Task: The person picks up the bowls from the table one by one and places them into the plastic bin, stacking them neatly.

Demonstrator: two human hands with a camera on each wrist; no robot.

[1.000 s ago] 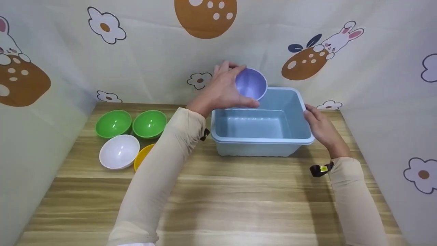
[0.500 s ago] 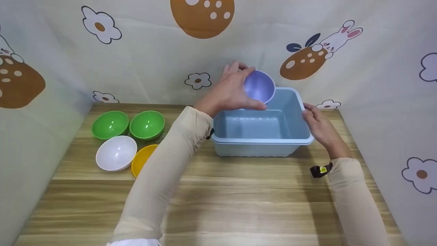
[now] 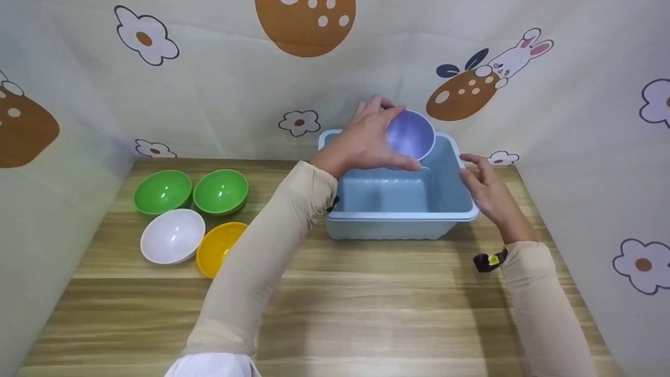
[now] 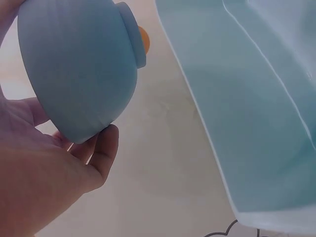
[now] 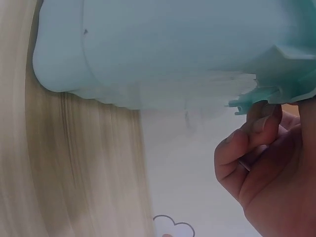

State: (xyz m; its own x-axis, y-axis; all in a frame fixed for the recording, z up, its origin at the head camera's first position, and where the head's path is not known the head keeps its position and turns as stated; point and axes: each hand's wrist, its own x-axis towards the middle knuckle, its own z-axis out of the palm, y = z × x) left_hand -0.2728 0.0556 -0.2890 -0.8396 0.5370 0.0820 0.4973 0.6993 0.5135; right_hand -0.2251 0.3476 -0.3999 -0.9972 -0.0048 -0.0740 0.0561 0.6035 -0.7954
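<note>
- The left hand (image 3: 369,140), just above the middle of the frame, is clamped on the purple bowl (image 3: 414,135), thumb and fingers spread round its outside.
- That bowl sits right of centre, tipped on its side with its hollow turned my way; from where I stand it covers part of the tub's far rim, and the left wrist view shows a gap between the two.
- The tub (image 3: 403,215) stands on the table (image 3: 398,309), right of centre.
- At its right end, the right hand (image 3: 490,195) pinches the rim, fingers curled beneath the edge in the right wrist view.
- Over at the left, close together: one green bowl (image 3: 163,192), a second green bowl (image 3: 221,191), a white bowl (image 3: 172,236) and a yellow bowl (image 3: 219,248), partly behind the left sleeve (image 3: 267,251).
- Patterned cloth (image 3: 220,78) fills the top.
</note>
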